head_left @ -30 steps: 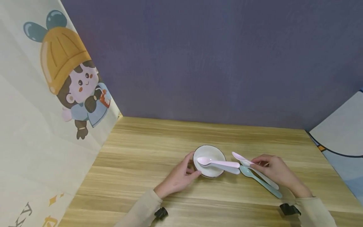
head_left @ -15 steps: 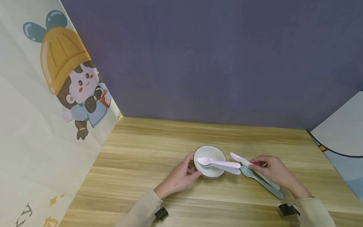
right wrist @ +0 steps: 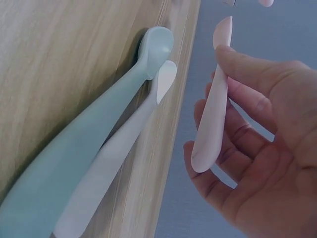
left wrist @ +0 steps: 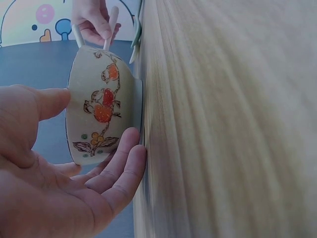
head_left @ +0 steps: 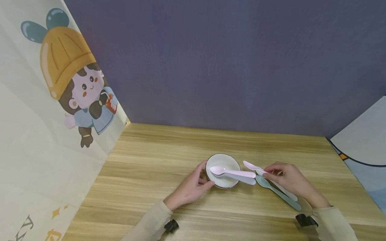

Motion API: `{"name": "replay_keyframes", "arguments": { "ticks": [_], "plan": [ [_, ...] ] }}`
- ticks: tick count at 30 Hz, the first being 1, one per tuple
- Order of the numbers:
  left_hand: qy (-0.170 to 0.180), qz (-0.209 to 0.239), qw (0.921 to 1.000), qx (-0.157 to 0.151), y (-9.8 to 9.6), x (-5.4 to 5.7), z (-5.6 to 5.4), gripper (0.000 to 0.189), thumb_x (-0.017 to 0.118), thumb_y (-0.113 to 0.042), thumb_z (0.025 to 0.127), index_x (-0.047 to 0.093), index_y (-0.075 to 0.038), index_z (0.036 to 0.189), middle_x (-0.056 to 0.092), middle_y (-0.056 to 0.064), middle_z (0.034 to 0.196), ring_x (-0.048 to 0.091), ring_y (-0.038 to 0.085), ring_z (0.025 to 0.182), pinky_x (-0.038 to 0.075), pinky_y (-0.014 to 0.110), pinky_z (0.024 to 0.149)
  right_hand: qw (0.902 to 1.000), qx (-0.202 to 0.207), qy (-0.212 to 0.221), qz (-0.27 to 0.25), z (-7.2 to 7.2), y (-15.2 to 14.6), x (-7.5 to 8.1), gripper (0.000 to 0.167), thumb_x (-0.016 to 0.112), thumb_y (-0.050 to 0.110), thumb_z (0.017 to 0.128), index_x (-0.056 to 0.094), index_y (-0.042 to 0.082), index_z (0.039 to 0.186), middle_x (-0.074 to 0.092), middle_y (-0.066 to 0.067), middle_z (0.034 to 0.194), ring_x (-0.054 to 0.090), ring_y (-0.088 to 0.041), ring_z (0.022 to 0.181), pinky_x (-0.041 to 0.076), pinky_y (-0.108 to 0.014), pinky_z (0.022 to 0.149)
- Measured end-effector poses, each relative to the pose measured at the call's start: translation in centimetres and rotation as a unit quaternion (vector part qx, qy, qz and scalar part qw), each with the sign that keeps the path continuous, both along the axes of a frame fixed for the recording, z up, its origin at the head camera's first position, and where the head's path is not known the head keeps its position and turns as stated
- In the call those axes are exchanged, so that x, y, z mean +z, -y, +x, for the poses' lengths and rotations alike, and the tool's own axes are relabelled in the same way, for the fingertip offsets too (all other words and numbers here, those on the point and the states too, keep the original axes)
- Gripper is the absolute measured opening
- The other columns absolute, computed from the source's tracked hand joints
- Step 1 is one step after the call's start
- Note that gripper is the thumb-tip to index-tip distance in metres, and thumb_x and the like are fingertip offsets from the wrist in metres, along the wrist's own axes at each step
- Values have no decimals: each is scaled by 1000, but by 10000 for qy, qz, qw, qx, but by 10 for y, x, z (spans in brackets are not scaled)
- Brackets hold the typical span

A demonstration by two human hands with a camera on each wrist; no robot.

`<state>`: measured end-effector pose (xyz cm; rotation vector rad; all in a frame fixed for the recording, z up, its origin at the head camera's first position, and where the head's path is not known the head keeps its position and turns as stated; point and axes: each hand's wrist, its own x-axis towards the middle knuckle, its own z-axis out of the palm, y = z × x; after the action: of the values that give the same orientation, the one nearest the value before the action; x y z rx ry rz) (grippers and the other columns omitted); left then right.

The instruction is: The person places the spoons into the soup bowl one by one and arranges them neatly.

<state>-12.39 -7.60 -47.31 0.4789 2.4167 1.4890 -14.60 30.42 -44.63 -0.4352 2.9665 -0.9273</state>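
My left hand [head_left: 191, 187] grips a small white bowl [head_left: 220, 159] from its left side, thumb at the rim and fingers round the wall. Painted red and orange fruit show on the bowl [left wrist: 101, 109] in the left wrist view. A pink spoon [head_left: 239, 173] and a pale grey one lie in it, handles sticking out over the right rim. Between thumb and fingers, my right hand [head_left: 291, 179] pinches another pink spoon [right wrist: 214, 124], raised off the table with its head towards the bowl. Below that hand, a teal spoon [right wrist: 84, 139] and a whitish spoon [right wrist: 111, 166] lie side by side.
The wood-grain table [head_left: 144, 167] ends at a dark blue-grey wall [head_left: 193, 67] behind. At the left stands a pale panel with a cartoon figure [head_left: 72, 77], and another printed panel [head_left: 368, 144] borders the right side.
My right hand has shifted slightly left with the pink spoon, bringing its head closer to the bowl. The left hand and bowl have stayed in place.
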Motion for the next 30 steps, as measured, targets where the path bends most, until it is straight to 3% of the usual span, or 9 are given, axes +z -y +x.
{"name": "replay_keyframes", "arguments": {
  "ticks": [15,22,30],
  "plan": [
    [-49,-49,10000,15,2,-1,-1,81,71,-34,104,27,-17,169,58,15,150,71,15,103,60,25,89,9997,94,-185,142,-2,6,7,15,83,24,95,83,10,103,73,8,88,60,1,77,56,-23,68],
    [-84,-61,9999,1,3,-1,-1,81,72,-33,103,28,-17,169,58,15,149,71,15,101,60,24,87,9991,168,-258,277,-5,7,12,12,83,25,95,84,15,101,73,11,88,60,3,78,56,-23,69],
    [-61,8,10000,-41,1,-2,-1,80,72,-32,103,28,-19,169,58,16,149,72,16,103,60,24,85,9993,294,-153,177,-6,10,18,14,81,27,96,84,16,104,73,11,92,62,2,79,56,-23,69]
  ]
}}
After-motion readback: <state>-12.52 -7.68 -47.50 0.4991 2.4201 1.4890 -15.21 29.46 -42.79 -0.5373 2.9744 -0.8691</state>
